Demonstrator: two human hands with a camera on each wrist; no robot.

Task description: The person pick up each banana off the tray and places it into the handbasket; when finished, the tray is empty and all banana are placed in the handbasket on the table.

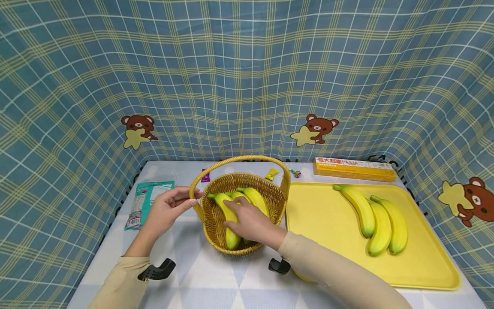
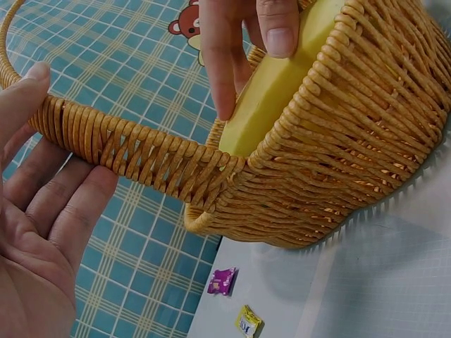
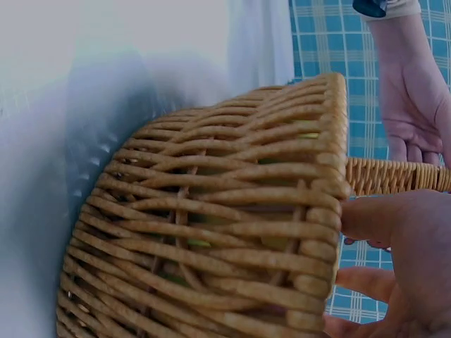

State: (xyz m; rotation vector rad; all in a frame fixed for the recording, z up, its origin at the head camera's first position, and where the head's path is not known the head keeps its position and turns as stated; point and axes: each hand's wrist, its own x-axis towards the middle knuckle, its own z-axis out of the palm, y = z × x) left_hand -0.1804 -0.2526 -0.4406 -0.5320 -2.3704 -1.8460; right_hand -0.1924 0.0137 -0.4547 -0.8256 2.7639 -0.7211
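Note:
A woven wicker basket (image 1: pixel 278 201) with a tall arched handle (image 1: pixel 239 159) stands mid-table, several yellow bananas (image 1: pixel 257 199) inside. Reaching in over the near right rim, my right hand (image 1: pixel 252 221) grips the leftmost banana (image 1: pixel 232 240), thumb on one side and fingers on the other. That banana (image 2: pixel 264 105) also shows above the rim in the left wrist view. At the basket's left, my left hand (image 1: pixel 166 212) pinches the lower handle (image 2: pixel 141 151) between thumb and fingers. The right wrist view shows mostly basket wall (image 3: pixel 211 225), which hides the right fingertips.
On the right lies a yellow tray (image 1: pixel 316 223) with three bananas (image 1: pixel 380 227). A pasta box (image 1: pixel 355 169) sits behind it. A teal packet (image 1: pixel 148 201) lies at left. Purple candy (image 1: pixel 206 176), yellow candy (image 1: pixel 272 174) and a small lollipop (image 1: pixel 296 173) lie behind the basket.

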